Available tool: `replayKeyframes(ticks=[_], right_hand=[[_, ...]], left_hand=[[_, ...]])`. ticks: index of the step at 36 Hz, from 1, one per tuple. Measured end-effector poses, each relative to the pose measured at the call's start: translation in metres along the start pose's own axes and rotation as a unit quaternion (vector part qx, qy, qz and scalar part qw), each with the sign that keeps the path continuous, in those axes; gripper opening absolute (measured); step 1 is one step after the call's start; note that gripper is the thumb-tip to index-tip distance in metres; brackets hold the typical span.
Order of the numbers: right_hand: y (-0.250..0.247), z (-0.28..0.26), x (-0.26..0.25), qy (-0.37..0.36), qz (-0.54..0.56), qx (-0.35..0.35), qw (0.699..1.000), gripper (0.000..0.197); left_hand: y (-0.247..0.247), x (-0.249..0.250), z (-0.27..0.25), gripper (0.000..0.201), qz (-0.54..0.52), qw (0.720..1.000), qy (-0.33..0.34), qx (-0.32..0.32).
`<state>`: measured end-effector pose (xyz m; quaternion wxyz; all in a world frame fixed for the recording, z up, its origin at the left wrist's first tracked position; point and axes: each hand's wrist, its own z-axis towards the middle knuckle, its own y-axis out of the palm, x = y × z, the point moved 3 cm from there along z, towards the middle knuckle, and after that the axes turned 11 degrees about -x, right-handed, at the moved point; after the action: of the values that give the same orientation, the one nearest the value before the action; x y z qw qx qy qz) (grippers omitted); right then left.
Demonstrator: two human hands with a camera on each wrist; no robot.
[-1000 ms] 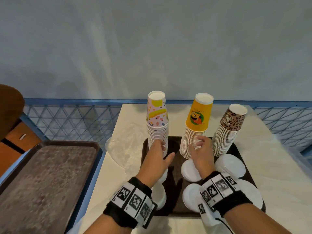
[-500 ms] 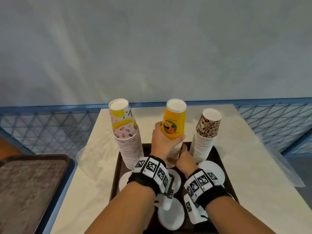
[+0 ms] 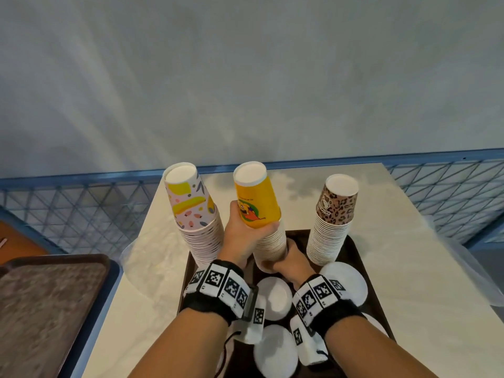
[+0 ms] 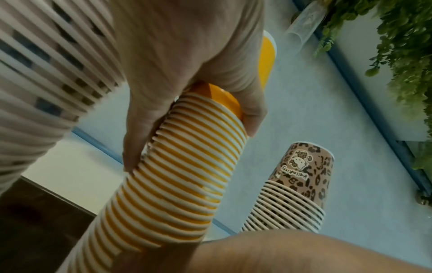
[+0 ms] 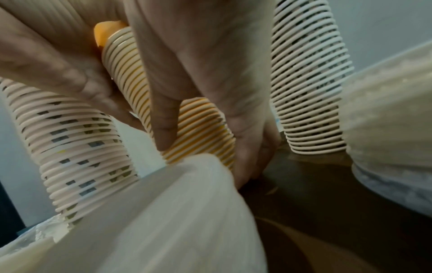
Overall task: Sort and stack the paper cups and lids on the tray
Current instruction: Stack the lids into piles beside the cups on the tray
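Three upside-down cup stacks stand at the back of the dark tray (image 3: 354, 248): a pink patterned stack (image 3: 196, 214), a yellow stack (image 3: 257, 211) (image 4: 187, 166) (image 5: 201, 129) and a leopard-print stack (image 3: 332, 222) (image 4: 301, 184). My left hand (image 3: 242, 236) (image 4: 187, 83) grips the yellow stack just under its top cup. My right hand (image 3: 289, 257) (image 5: 222, 92) grips the same stack near its base. The yellow stack leans left. Several white lids (image 3: 274, 297) lie flat on the tray in front of the stacks, partly hidden by my wrists.
The tray sits on a cream table (image 3: 409, 268) with a blue mesh rail (image 3: 81, 203) behind it. A second brown tray (image 3: 41, 309) lies on the left. Clear plastic wrap (image 3: 141, 257) lies on the table left of the tray.
Both hands moved off the lids and up to the yellow stack. The left hand took hold near its top, the right near its base, and the stack now leans left.
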<state>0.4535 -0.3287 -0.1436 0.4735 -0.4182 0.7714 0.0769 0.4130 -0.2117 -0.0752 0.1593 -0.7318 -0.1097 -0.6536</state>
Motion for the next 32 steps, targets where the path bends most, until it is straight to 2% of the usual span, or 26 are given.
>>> replayKeyframes(ticks=[4,9,13,18,23,28,31,32], right_hand=[[-0.001,0.016,0.013,-0.043,0.023,0.006,0.999,0.113],[-0.015,-0.016,-0.014,-0.095,0.039,0.036,0.994,0.1],[-0.02,-0.033,-0.029,-0.156,0.042,0.061,0.985,0.103],[0.002,-0.072,-0.053,-0.175,0.007,0.016,0.984,0.093],[0.027,-0.091,-0.069,-0.172,-0.057,-0.011,0.983,0.086],[0.055,-0.105,-0.086,-0.196,-0.068,-0.06,0.976,0.072],[0.065,-0.103,-0.088,-0.188,-0.109,-0.103,0.971,0.088],[0.067,-0.101,-0.091,-0.175,-0.096,-0.126,0.972,0.091]], left_hand=[[-0.004,0.003,-0.009,0.064,-0.021,0.999,0.03,-0.022],[-0.003,0.026,-0.026,0.074,-0.039,0.994,0.093,-0.032],[-0.007,0.04,-0.04,0.073,-0.008,0.991,0.124,-0.044],[-0.018,0.034,-0.062,0.082,0.023,0.992,0.114,-0.042],[-0.037,0.022,-0.088,0.073,0.006,0.994,0.088,-0.058],[-0.066,0.019,-0.101,0.068,0.038,0.995,0.092,-0.021],[-0.084,0.029,-0.108,0.048,0.083,0.993,0.085,-0.016],[-0.091,0.031,-0.11,0.05,0.08,0.994,0.079,-0.014]])
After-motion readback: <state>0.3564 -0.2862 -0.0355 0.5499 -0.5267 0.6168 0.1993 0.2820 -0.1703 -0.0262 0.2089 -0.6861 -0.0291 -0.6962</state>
